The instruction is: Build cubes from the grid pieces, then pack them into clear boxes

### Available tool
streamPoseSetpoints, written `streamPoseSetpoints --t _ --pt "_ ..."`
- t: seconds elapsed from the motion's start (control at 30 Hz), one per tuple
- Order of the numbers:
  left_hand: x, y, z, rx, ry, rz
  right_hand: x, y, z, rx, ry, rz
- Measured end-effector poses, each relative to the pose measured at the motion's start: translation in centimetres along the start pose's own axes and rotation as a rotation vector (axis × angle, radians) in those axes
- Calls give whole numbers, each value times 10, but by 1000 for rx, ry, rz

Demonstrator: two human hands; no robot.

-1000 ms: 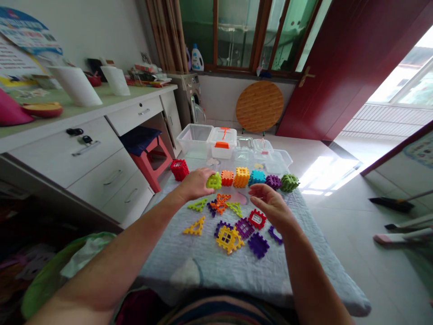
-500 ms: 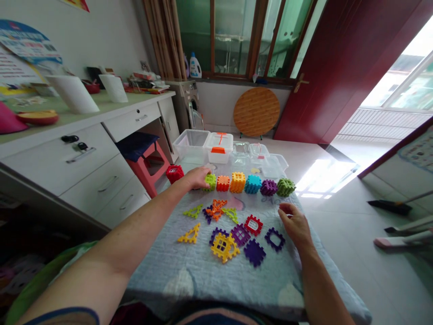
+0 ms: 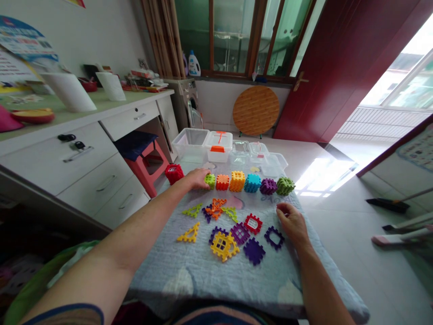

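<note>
My left hand (image 3: 198,179) reaches across the table with its fingers closed around the left side of a light green stack of square plastic building tiles (image 3: 209,181), hiding part of it. A red stack (image 3: 174,174) stands left of this hand. To the right, in the same row, are stacks in orange (image 3: 222,182), yellow (image 3: 237,181), blue (image 3: 252,183), purple (image 3: 268,186) and darker green (image 3: 285,185). My right hand (image 3: 291,221) rests at the table's right side, fingers loosely bent and apart, holding nothing. Nearest to it lies a dark purple frame tile (image 3: 274,238).
Loose tiles lie mid-table: yellow squares (image 3: 221,246), a purple window tile (image 3: 240,233), a solid purple tile (image 3: 254,251), a red tile (image 3: 253,224) and several triangles (image 3: 189,233). Clear bins (image 3: 190,142) and a lidded box (image 3: 219,146) stand at the far edge.
The view has shifted very slightly. My left hand stays at the light green stack, and the right hand is almost still.
</note>
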State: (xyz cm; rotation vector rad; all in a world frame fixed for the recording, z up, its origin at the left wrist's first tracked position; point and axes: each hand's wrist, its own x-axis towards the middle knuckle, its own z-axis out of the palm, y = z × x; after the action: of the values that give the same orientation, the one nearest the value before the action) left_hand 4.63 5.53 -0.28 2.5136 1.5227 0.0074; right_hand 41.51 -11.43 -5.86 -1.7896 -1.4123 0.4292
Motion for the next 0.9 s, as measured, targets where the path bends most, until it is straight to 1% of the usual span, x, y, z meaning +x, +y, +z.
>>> streamPoseSetpoints --t 0.07,0.13,0.23,0.33,0.37,0.4,0.5,0.6,0.7,0.9 --pt "-1 0 0 3 12 7 -1 -2 0 -22 5 -7" --pt "-6 2 -3 8 64 26 -2 -5 0 -36 13 -21" --pt "-25 10 -11 -2 234 81 -3 -9 0 -44 16 -28" --pt "-58 25 -12 -73 437 122 -3 -11 0 -57 6 -22" --pt "-70 31 -9 -106 466 122 -3 -11 0 -63 4 -25" --pt "-82 37 -4 -137 473 127 -3 -11 0 -69 5 -29" --pt "-113 54 17 -206 410 165 -3 -11 1 -82 15 -47" --pt "-128 67 36 -236 361 181 -3 -12 1 -89 14 -55" --pt "-127 77 43 -214 308 195 -3 -13 1 -93 9 -47" --pt "-116 90 40 -172 229 130 -2 -10 1 -97 -3 -58"
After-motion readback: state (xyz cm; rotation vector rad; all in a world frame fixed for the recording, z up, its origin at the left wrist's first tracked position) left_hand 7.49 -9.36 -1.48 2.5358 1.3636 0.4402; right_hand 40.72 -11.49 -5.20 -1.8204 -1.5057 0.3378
